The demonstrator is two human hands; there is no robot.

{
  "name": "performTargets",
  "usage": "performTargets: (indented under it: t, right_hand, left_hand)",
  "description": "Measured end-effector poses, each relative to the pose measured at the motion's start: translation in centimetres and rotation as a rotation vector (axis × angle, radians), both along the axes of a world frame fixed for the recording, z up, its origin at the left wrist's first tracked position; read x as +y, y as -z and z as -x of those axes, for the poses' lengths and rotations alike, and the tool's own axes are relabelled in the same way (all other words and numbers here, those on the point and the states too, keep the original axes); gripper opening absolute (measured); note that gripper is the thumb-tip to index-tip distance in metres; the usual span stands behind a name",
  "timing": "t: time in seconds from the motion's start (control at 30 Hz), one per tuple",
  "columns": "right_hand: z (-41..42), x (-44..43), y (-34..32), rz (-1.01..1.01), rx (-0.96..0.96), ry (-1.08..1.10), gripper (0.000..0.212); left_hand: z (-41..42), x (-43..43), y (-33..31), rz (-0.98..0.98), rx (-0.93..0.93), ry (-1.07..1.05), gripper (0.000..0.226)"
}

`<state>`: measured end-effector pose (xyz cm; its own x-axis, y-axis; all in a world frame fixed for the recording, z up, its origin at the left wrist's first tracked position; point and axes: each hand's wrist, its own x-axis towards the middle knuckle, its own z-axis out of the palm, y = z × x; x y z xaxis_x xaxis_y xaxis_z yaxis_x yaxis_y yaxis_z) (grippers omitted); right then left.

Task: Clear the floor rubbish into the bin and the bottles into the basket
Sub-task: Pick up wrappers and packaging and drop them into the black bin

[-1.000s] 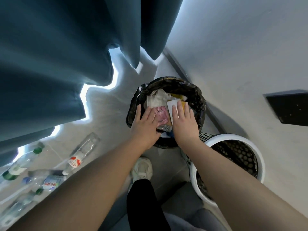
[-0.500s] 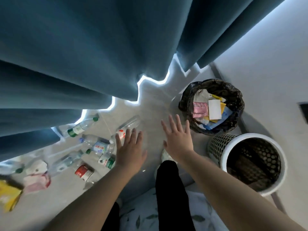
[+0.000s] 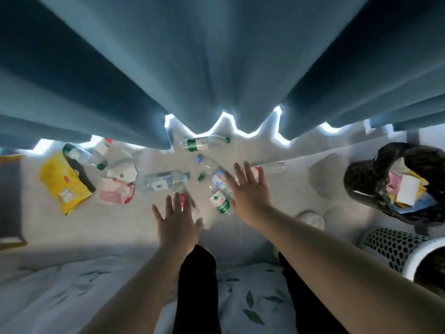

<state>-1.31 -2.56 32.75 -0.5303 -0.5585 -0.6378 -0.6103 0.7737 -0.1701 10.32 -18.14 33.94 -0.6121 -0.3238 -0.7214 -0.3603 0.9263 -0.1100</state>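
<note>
Several clear plastic bottles lie on the pale floor: a green-labelled bottle (image 3: 204, 143) near the curtain, a blue-capped bottle (image 3: 214, 179) in the middle and a flattened bottle (image 3: 163, 180) to its left. My left hand (image 3: 177, 219) hovers open over a red-labelled bottle (image 3: 185, 201). My right hand (image 3: 249, 189) is spread open above the blue-capped bottle's right side. A yellow wrapper (image 3: 63, 184) and a pink packet (image 3: 115, 194) lie at the left. The black-lined bin (image 3: 361, 179) holds paper scraps at the right, with the white mesh basket (image 3: 395, 244) below it.
Heavy blue curtains (image 3: 216, 68) hang over the far floor edge. My dark trouser legs (image 3: 197, 285) and a leaf-printed sheet (image 3: 250, 304) fill the near side. A dark framed object (image 3: 9, 196) lies at the far left. A white shoe (image 3: 310, 219) shows near the basket.
Both hands left the bin, empty, and swung left over the bottles. The view turned left, so the bin and basket now sit at the right edge.
</note>
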Motion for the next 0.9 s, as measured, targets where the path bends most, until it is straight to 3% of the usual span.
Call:
performTargets:
  t: [0.27, 0.5, 0.9]
  right_hand:
    - [-5.9, -15.3, -2.9, -0.064, 0.015, -0.226, 0.068]
    - [-9.3, -26.6, -4.9, -0.140, 0.003, -0.248, 0.066]
    - [-10.4, -33.4, -4.5, -0.206, -0.015, -0.275, 0.065]
  left_hand:
    - [-9.3, -14.9, -1.9, 0.002, -0.012, -0.266, 0.073]
    - [-16.0, -26.3, -4.6, 0.050, 0.013, -0.291, 0.071]
    - [-21.1, -31.5, -3.4, -0.018, -0.035, -0.452, 0.067]
